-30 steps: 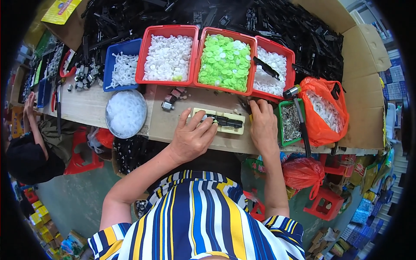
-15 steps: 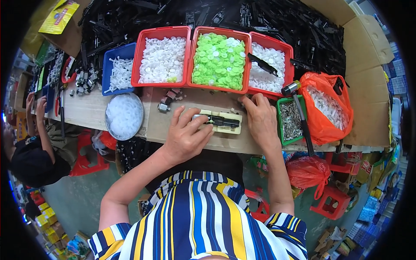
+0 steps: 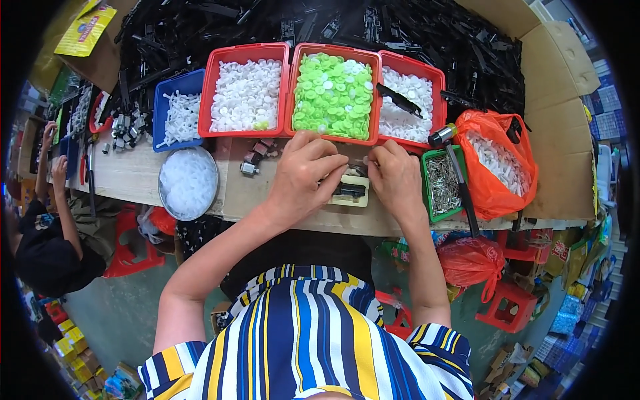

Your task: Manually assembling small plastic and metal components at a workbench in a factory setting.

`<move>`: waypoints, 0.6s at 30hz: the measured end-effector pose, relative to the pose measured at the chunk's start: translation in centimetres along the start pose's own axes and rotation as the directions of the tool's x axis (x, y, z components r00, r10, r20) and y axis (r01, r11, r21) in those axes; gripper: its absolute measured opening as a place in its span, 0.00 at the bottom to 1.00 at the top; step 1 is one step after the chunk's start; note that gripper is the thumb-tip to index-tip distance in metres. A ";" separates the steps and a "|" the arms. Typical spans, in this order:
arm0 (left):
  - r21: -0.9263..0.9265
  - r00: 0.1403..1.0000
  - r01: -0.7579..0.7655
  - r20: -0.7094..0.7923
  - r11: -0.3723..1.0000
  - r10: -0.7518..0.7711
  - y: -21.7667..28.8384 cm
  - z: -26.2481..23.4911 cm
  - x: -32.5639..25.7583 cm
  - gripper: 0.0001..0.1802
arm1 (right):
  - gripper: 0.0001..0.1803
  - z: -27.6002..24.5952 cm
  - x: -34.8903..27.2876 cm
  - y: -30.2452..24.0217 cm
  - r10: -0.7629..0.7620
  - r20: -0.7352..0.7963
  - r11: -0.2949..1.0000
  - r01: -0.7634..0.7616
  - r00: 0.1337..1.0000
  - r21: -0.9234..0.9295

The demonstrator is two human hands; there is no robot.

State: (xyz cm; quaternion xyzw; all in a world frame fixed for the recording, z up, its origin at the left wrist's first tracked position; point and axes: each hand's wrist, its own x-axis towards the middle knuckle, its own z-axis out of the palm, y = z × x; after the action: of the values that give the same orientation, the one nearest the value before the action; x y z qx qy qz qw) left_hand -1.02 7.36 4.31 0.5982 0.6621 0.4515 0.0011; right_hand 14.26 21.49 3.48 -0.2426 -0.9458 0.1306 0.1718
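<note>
My left hand (image 3: 305,177) lies palm down over a pale yellow block (image 3: 351,195) on the wooden table (image 3: 137,179), fingers curled on the dark parts set in it. My right hand (image 3: 393,178) presses on the block's right end, fingertips together on a small part; most of the block is hidden under both hands. Just beyond my hands stand a red bin of green discs (image 3: 333,93) and a red bin of white discs (image 3: 413,97) with a black part lying across it.
Another red bin of white discs (image 3: 245,97), a blue bin of white pegs (image 3: 177,117), a round bowl of white parts (image 3: 188,182), a green tray of metal pins (image 3: 443,181), an orange bag (image 3: 497,167). Black plastic parts are heaped behind. Another person sits at far left (image 3: 47,233).
The view has shifted so the table sits lower. My left hand has slid right and forward, covering more of the yellow block; my right hand has stayed at its right end.
</note>
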 end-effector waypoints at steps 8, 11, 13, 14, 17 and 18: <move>-0.595 0.846 0.531 0.412 0.604 -0.337 0.7 -0.2 -0.3 0.10 | 0.06 -4.0 -0.9 -3.4 -0.001 -0.012 0.816 0.008 1.000 0.578; -0.647 0.818 0.574 0.436 0.501 -0.374 0.7 -0.2 -0.8 0.10 | 0.06 -4.5 -1.8 -3.6 0.048 -0.097 0.824 0.016 0.994 0.567; -0.737 0.729 0.633 0.464 0.238 -0.504 1.2 -0.2 -0.9 0.10 | 0.07 -6.0 -3.2 -1.2 0.054 -0.214 0.925 0.032 0.975 0.379; -0.734 0.728 0.635 0.464 0.240 -0.505 1.3 -0.4 -0.9 0.10 | 0.08 -6.5 -4.1 0.7 0.084 -0.212 0.967 -0.028 0.974 0.253; -0.731 0.677 0.663 0.496 0.160 -0.544 1.1 -0.6 -1.0 0.09 | 0.09 -6.9 -6.8 5.3 0.226 -0.115 0.960 -0.241 0.967 -0.141; -0.749 0.656 0.660 0.532 0.065 -0.536 0.9 -0.5 -1.0 0.09 | 0.09 -6.8 -7.1 5.7 0.255 -0.083 0.933 -0.268 0.963 -0.241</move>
State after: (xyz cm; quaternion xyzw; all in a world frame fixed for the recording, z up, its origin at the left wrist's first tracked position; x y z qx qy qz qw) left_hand -0.30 6.11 4.63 0.1881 0.4804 0.6560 0.5509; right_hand 25.09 23.88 5.92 -0.3893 -0.9094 0.0261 0.1445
